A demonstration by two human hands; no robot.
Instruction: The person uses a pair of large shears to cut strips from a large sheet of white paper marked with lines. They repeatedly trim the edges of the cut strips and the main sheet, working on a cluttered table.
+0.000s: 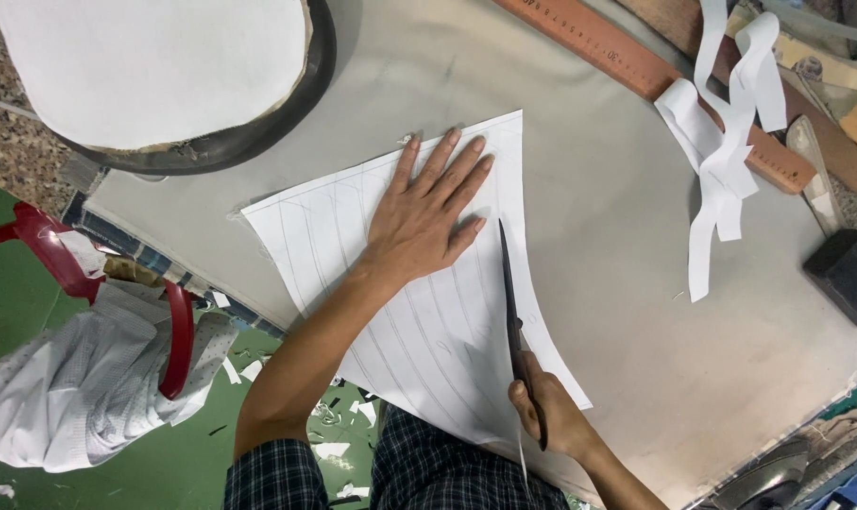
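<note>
We see 1 paper sheet flat on the desk | left hand spread, pressing it | right hand nearer us, grip closed around scissors | blades point away along the pencil lines, sheet lying left of them.

Left hand flat on lined white paper, right hand gripping scissors, wooden ruler

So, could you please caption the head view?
Left hand pins lined paper; right hand cuts with scissors.
</note>
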